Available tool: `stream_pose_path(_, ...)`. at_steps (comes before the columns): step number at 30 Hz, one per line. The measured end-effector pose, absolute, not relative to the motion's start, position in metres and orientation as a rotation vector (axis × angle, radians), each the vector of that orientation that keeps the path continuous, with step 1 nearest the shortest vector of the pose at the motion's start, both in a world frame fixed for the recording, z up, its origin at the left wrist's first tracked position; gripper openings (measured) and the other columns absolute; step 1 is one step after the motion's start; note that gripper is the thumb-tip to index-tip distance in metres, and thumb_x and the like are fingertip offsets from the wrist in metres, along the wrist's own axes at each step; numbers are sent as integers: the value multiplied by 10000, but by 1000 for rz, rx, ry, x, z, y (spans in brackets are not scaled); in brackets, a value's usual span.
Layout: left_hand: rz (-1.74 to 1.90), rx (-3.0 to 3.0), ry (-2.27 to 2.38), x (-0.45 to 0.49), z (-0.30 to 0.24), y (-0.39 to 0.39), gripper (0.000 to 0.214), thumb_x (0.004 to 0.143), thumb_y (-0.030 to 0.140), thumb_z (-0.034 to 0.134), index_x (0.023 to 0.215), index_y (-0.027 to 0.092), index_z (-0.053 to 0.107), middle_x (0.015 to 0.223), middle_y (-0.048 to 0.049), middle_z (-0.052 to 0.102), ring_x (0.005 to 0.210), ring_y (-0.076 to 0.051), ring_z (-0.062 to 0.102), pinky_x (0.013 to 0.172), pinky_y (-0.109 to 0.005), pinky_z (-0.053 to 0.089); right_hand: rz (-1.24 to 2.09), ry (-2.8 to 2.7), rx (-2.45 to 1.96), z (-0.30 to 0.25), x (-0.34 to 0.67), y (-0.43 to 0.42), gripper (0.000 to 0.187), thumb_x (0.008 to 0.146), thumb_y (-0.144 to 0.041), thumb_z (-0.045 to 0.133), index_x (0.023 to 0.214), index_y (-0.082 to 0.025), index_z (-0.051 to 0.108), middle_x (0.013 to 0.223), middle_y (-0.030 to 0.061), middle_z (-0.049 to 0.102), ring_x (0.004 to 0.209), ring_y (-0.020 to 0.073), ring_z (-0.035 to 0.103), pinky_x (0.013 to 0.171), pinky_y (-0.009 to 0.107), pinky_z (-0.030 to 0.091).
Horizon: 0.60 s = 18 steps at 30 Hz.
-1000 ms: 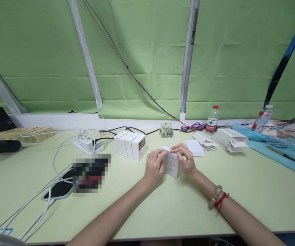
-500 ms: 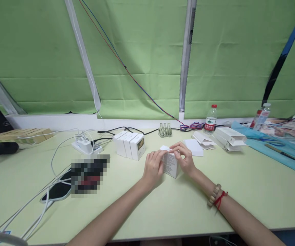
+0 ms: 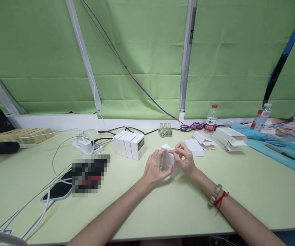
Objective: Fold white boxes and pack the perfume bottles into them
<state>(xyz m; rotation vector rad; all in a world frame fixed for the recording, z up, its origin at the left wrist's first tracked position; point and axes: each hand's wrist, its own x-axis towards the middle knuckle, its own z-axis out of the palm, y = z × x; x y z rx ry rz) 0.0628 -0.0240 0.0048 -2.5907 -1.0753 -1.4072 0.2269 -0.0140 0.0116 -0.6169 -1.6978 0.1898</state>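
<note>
Both hands clasp small white box (image 3: 168,163) | on table (image 3: 240,191)

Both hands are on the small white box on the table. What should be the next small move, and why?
Probably press the top flap down with the right hand while the left hand steadies the small white box. The flap looks slightly raised, the right fingertips rest at its edge, and the left hand grips the box's side.
</note>
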Motion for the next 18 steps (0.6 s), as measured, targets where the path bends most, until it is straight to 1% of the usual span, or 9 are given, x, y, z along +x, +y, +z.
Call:
stream_pose_path(2,-1417,-2632,-1110,62,4,-23,591,706,358,621,1223,210,375,1034,-65,540,851,-206,529,749,-359,432,214,-1713,-599,11,226,-14,219,869,-264,482,909,-193,685,754,35,420,639,132,448,402,200,339)
stream_pose_path(4,-1413,-2665,-1140,63,3,-23,680,671,371,668,1252,217,348,1088,-72,535,911,-219,534,796,-381,438,225,-1724,-590,11,225,-15,219,860,-257,481,928,-187,677,757,39,429,657,140,456,396,197,347)
stream_pose_path(6,-1405,-2676,-1158,63,2,-24,721,667,364,687,1273,222,323,1143,-78,528,969,-226,535,836,-394,438,214,-1739,-592,11,224,-17,223,851,-255,480,947,-181,667,766,44,436,685,151,470,409,203,373)
stream_pose_path(9,-1413,-2659,-1163,66,2,-25,701,695,349,673,1281,226,307,1152,-73,531,964,-213,550,836,-387,452,170,-1762,-606,13,224,-19,230,838,-254,480,970,-180,653,778,47,448,692,155,480,437,219,398)
stream_pose_path(13,-1406,-2642,-1186,69,3,-28,673,719,339,627,1293,228,294,1102,-65,532,928,-204,553,803,-375,471,177,-1769,-637,13,224,-22,248,802,-242,491,1000,-180,626,811,47,455,680,148,483,438,215,415)
stream_pose_path(16,-1375,-2572,-1259,70,2,-29,680,712,327,600,1307,223,286,1034,-70,522,862,-213,557,744,-377,483,214,-1760,-662,13,223,-22,281,776,-218,503,1041,-193,595,861,43,462,628,117,476,442,202,441)
stream_pose_path(18,-1375,-2528,-1263,71,2,-29,686,719,308,582,1320,224,264,1066,-86,501,869,-221,561,730,-376,486,235,-1766,-669,12,222,-22,301,773,-201,501,1064,-211,578,904,39,462,580,87,470,451,193,459)
